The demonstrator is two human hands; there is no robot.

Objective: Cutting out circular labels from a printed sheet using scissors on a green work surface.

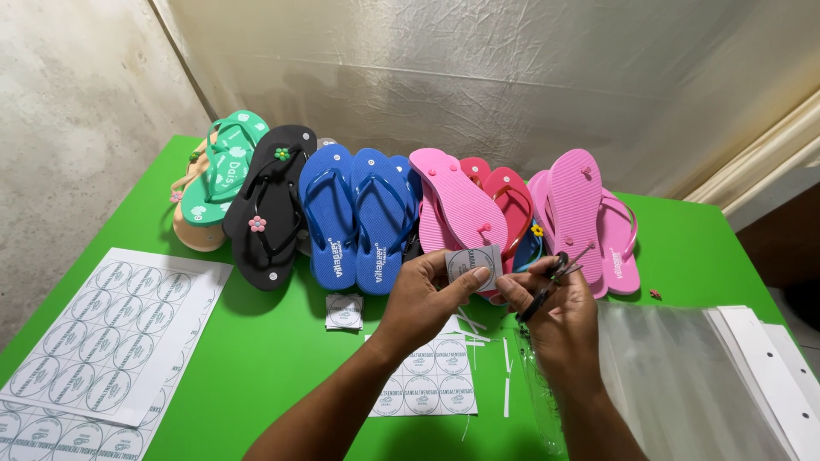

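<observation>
Head view: left hand (420,294) raised above the table (256,350), forearm coming in from bottom centre, palm turned away, fingers (468,282) closed, pinching a small square label (472,265) by its lower edge. Label held upright in the air, in front of the pink flip-flops (461,209). Right hand (559,312) just beside it, forearm from bottom right, fingers curled shut through the handles of black scissors (547,286); blades point up-right, away from the label. Below the hands a cut label sheet (427,388) with paper strips (506,376). A small label stack (343,311) lies left of it. Full sheets (111,333) far left, clear bags (675,376) right, blue flip-flops (354,218) behind.
</observation>
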